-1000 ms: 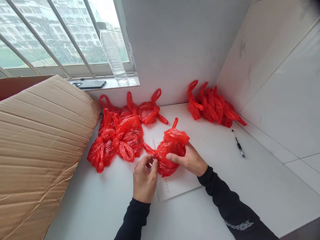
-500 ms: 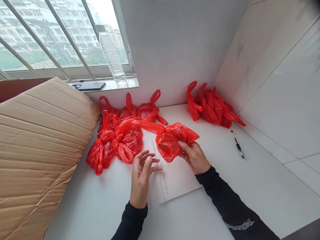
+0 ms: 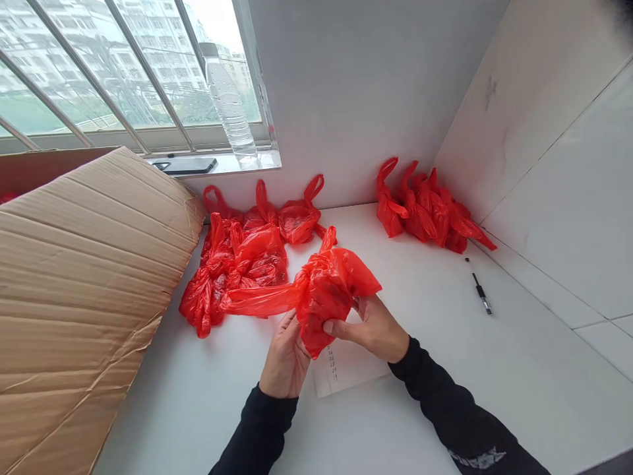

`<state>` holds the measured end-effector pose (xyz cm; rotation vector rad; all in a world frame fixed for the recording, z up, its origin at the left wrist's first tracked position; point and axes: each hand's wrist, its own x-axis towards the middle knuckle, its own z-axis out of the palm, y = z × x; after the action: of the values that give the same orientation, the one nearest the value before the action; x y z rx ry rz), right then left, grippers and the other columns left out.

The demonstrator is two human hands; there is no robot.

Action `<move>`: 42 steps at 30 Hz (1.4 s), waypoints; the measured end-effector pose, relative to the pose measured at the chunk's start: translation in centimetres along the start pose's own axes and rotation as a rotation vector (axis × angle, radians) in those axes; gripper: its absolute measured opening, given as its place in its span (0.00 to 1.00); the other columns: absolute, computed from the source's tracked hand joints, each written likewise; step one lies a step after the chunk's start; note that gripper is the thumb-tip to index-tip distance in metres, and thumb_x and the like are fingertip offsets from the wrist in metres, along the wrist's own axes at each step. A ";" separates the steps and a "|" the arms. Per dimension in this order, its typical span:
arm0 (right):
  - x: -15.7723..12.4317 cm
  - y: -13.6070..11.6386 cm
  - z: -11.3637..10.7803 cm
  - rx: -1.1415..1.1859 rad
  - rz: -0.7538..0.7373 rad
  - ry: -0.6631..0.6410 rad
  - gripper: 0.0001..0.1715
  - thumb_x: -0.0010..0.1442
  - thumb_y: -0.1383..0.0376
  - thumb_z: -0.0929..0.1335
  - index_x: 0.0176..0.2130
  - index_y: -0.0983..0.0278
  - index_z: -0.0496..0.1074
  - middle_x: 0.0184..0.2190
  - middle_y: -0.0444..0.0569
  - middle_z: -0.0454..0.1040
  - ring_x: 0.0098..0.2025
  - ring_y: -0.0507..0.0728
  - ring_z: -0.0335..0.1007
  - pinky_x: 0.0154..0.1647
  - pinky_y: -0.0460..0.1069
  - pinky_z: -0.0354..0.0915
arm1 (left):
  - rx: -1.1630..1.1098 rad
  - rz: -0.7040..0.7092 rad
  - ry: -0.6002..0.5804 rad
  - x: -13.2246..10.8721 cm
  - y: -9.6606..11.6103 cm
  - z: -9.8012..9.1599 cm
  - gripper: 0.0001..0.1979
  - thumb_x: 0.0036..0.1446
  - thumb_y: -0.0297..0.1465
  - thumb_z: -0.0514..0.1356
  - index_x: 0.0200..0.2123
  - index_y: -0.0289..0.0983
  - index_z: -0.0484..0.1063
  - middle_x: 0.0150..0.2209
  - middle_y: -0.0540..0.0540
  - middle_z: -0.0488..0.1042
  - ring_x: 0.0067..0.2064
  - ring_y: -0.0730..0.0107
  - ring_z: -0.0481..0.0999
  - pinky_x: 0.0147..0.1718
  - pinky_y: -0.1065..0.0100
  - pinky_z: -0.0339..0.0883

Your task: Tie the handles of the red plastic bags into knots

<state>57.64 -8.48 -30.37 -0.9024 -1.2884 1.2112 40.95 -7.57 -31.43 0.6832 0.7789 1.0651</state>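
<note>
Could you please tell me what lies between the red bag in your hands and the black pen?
Nothing lies there: the head view shows only bare white table between the red bag and the pen.

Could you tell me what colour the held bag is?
The bag is red; head view.

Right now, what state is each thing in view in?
Held bag: gripped by left hand and right hand, one handle stretched left.
Bag pile: knotted, lying on counter.
Corner bags: knotted, bunched together.
Bottle: upright on sill.
Phone: flat on sill.
Pen: lying flat.
Cardboard flap: creased, tilted.
</note>
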 end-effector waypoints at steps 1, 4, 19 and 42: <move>-0.1 0.2 0.2 -0.013 0.003 0.023 0.30 0.53 0.61 0.76 0.54 0.59 0.70 0.53 0.50 0.75 0.56 0.62 0.71 0.61 0.58 0.64 | 0.007 0.005 0.012 0.1 0.0 0.0 0.16 0.54 0.39 0.67 0.43 0.38 0.76 0.39 0.41 0.81 0.46 0.51 0.81 0.40 0.58 0.78; -0.1 0.5 0.5 -0.035 -0.002 0.079 0.23 0.55 0.62 0.75 0.50 0.60 0.73 0.48 0.49 0.77 0.51 0.62 0.74 0.57 0.57 0.68 | -0.017 -0.005 0.017 -0.1 0.3 0.2 0.15 0.54 0.38 0.66 0.43 0.37 0.76 0.40 0.40 0.81 0.47 0.49 0.80 0.41 0.55 0.78; 0.2 -0.2 0.3 -0.003 0.020 0.189 0.20 0.52 0.57 0.76 0.44 0.60 0.77 0.42 0.49 0.80 0.46 0.64 0.76 0.49 0.57 0.71 | 0.086 0.052 0.037 0.1 -0.2 0.4 0.19 0.56 0.44 0.65 0.44 0.36 0.73 0.38 0.41 0.82 0.40 0.52 0.83 0.41 0.52 0.78; -0.1 0.7 0.5 0.454 0.280 0.069 0.25 0.61 0.50 0.69 0.54 0.56 0.71 0.46 0.49 0.79 0.47 0.64 0.77 0.38 0.56 0.78 | 0.108 0.100 0.105 -0.7 1.3 1.0 0.21 0.57 0.46 0.63 0.43 0.34 0.73 0.33 0.43 0.79 0.23 0.67 0.75 0.23 0.63 0.74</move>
<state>57.08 -8.55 -31.02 -0.7943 -0.7977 1.5958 40.96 -7.92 -29.71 0.7689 0.9056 1.1634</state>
